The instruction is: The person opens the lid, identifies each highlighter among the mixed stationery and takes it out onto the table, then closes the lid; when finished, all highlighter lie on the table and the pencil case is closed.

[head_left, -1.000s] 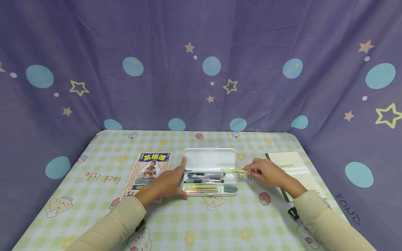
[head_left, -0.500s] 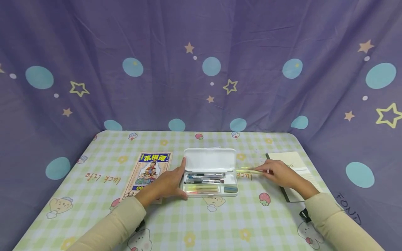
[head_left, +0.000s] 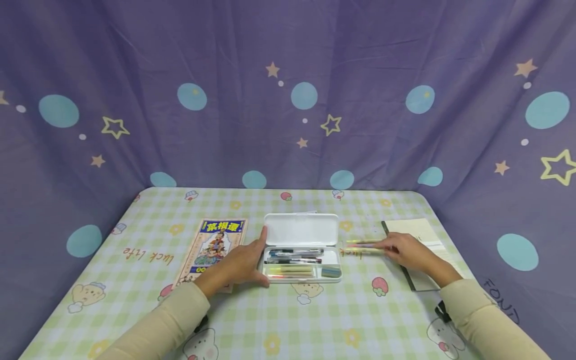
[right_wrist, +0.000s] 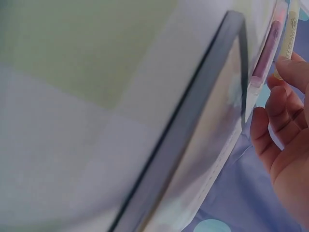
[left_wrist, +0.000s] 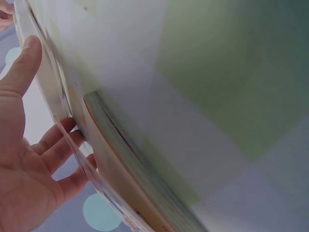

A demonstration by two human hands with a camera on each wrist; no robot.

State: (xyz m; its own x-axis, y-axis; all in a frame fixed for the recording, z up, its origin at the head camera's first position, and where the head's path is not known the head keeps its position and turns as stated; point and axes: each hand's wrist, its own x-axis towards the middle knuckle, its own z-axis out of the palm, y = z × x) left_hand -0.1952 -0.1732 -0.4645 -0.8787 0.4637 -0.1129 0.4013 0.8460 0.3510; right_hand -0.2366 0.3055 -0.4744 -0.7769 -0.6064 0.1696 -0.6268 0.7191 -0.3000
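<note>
An open white pencil case (head_left: 300, 230) stands at the middle of the table. Black-capped clear pens (head_left: 294, 252) lie in its back compartment; yellow and red highlighters (head_left: 290, 270) and a blue-grey eraser (head_left: 331, 271) fill the front. My left hand (head_left: 240, 262) rests spread against the case's left end, thumb at the front corner, its fingers fairly straight in the left wrist view. Right of the case, my right hand (head_left: 407, 251) pinches a yellow highlighter (right_wrist: 289, 36) between thumb and forefinger. Beside it is a pink-purple highlighter (right_wrist: 268, 53); another yellowish one (head_left: 360, 241) lies just behind.
A comic-style booklet (head_left: 218, 245) lies left of the case, partly under my left forearm. A cream notebook with a dark spine (head_left: 411, 227) lies at the right, below my right hand. Purple curtains (head_left: 288, 145) rise behind the checked tablecloth (head_left: 306, 325).
My right hand has moved right, away from the case, with the highlighter. A pink highlighter and a second yellow one now show beside it. The left hand keeps its place.
</note>
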